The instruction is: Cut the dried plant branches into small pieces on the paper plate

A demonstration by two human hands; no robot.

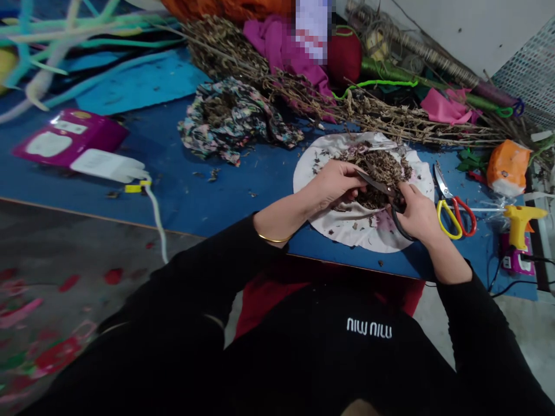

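A pair of dark-handled scissors (pixel 380 186) is gripped in my right hand (pixel 418 214), with the blades pointing left over a heap of chopped dried plant (pixel 381 164). The heap lies on a round white cloth (pixel 316 216) near the table's front edge. Close to the scissor tips, my left hand (pixel 338 184) has its thumb and fingers pinched together above the heap. What sits between those fingers is too small and covered to make out. Loose plant bits are scattered over the cloth.
Red-and-yellow-handled scissors (pixel 457 216) and a yellow glue gun (pixel 520 222) lie to the right. Long dried stalks (pixel 381 127) run behind the cloth. Crumpled floral fabric (pixel 234 118) and a purple packet (pixel 73 138) are on the left of the blue table (pixel 173 202).
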